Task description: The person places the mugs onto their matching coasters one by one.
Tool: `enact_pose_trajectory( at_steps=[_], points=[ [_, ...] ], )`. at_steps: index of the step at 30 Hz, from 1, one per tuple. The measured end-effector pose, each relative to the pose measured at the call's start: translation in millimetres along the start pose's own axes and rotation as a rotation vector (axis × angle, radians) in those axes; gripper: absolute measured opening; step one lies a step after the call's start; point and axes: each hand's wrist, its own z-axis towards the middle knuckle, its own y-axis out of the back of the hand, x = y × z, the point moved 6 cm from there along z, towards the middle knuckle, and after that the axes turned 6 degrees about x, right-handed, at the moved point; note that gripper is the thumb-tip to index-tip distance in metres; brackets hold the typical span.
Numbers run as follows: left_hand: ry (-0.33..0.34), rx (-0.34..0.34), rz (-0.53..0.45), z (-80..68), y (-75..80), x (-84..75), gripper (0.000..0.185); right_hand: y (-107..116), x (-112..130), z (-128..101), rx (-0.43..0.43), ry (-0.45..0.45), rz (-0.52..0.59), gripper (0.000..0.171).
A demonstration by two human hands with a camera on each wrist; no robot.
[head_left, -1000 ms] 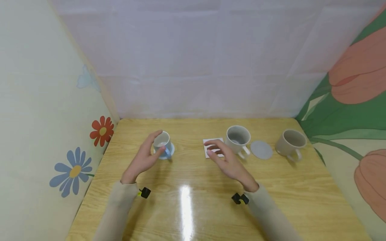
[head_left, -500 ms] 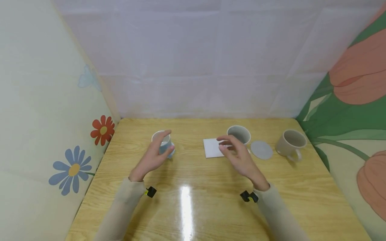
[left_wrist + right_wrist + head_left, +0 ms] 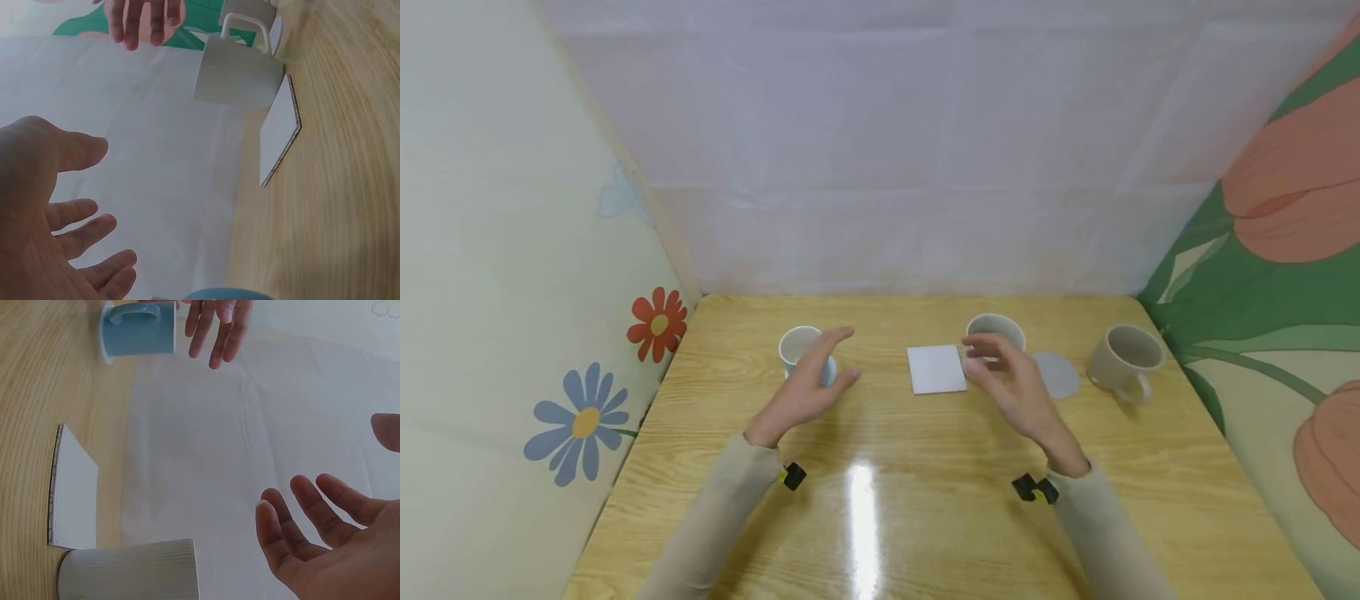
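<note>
My left hand (image 3: 805, 387) hovers with fingers spread, holding nothing. It partly covers a light blue mug (image 3: 140, 330) that stands on a pale round coaster (image 3: 106, 332). My right hand (image 3: 1018, 387) is raised in the air, its fingers loosely bent and nothing in them. Behind it a white ribbed mug (image 3: 240, 72) stands upright, partly hidden in the head view. A square white coaster (image 3: 937, 369) lies flat just left of that mug, and both wrist views show its thin edge.
Right of the white mug lies a round grey coaster (image 3: 1058, 375). A beige mug (image 3: 1125, 360) with its handle toward me stands near the table's right side. A white cloth (image 3: 880, 167) hangs behind the wooden table (image 3: 925, 517), and printed panels flank it.
Both hands have moved to the right. The left has passed across the light blue mug, and the right has come off the square coaster to in front of the white mug. The mugs have stayed put.
</note>
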Motion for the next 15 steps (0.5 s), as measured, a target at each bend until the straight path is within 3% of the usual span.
enact_pose_trajectory(
  at_steps=[15],
  points=[
    [0.037, 0.030, 0.031, 14.2, -23.7, 10.3, 0.066, 18.9, -13.6, -3.9, -0.070, 0.010, 0.019, 0.034]
  ],
)
